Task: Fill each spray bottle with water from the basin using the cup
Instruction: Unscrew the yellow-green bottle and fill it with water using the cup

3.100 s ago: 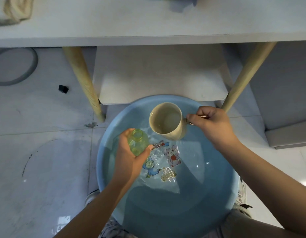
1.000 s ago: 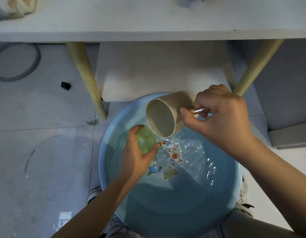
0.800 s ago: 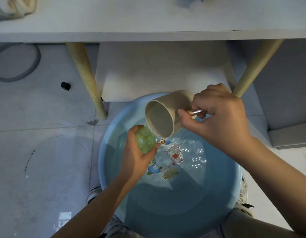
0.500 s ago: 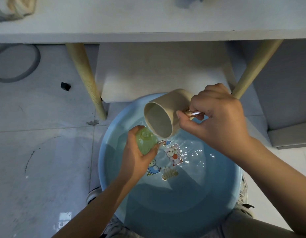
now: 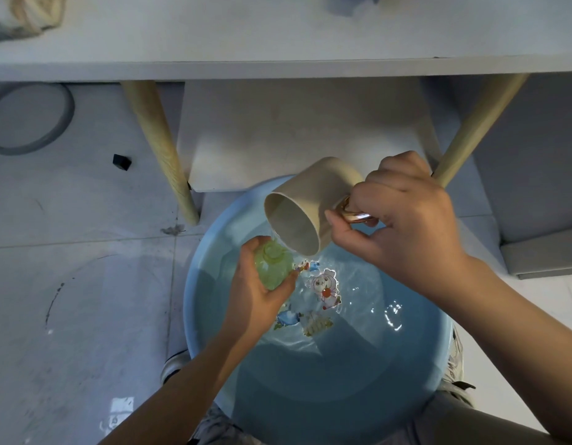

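A round blue basin [image 5: 201,277] of water sits on the floor, cartoon stickers on its bottom. My left hand [image 5: 252,297] grips a small translucent green spray bottle [image 5: 273,266] upright over the water, its neck open with no spray head. My right hand [image 5: 403,226] holds a beige cup [image 5: 307,210] by its shiny handle. The cup is tipped steeply to the left, its lip just above the bottle's mouth, and a thin stream of water runs into the bottle.
A white table top [image 5: 278,36] crosses the top of the view, on two wooden legs [image 5: 162,149] that slant down on either side of the basin. A white shelf panel [image 5: 303,130] hangs between them. A grey hose [image 5: 37,123] and a small black block [image 5: 121,162] lie on the tiled floor.
The cup went from level to steeply tipped over the bottle's mouth, and my right hand rose with it. The bottle and my left hand stayed in place. The water ripples.
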Tool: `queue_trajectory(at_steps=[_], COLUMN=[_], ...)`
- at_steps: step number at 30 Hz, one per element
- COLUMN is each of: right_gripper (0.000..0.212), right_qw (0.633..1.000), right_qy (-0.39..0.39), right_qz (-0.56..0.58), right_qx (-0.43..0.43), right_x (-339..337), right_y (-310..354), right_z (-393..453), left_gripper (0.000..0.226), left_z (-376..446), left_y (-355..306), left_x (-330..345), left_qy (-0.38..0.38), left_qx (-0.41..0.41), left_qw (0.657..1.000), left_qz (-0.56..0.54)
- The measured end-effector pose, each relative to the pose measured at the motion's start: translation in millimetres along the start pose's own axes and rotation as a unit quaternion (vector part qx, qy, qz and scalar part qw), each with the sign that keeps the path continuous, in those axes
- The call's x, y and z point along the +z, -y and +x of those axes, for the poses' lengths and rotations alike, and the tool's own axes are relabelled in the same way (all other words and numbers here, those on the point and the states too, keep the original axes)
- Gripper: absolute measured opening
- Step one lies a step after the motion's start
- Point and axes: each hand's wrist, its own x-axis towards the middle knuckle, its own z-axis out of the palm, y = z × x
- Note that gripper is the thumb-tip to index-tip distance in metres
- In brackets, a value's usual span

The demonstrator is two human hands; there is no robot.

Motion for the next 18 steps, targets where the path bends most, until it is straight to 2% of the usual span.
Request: queue_trajectory(at_steps=[18], right_gripper=[0.033], right_qw=[0.999], right_qy=[-0.014], right_qz=[0.007], right_qx=[-0.052], right_x=[2.2], right_y=[2.4], right_z=[1.2], left_gripper=[0.059], left_z=[-0.6], left_y=[-4.7], left_x=[0.6], left_qy=[0.001], left_qx=[-0.009], left_qw=[1.000], left_qz=[0.003])
